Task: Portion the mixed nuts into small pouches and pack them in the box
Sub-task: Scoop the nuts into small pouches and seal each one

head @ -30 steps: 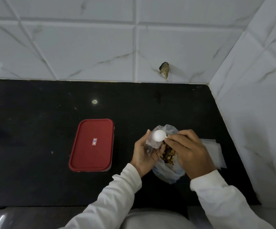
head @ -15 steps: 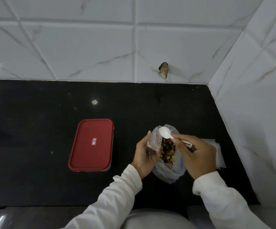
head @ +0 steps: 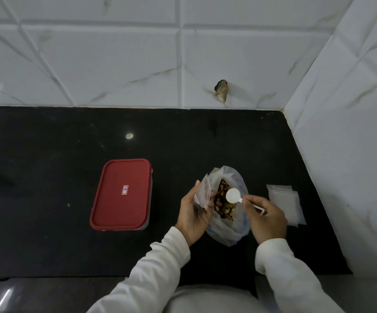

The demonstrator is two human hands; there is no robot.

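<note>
- Right hand (head: 265,219) is pinching the spoon (head: 233,195) handle; the bowl is hanging over the nuts (head: 222,204) in the bag (head: 224,230), handle running back right.
- Left hand (head: 193,213) is gripping the pouch (head: 203,193), just left of the spoon.
- Box (head: 121,194) is sitting lidded, well left.

Pouch (head: 202,193) in left hand (head: 192,213), right hand (head: 266,219)'s spoon (head: 234,195) over nut bag (head: 228,231)

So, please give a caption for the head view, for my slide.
Left hand holds a pouch, right hand a spoon over the nut bag.
</note>
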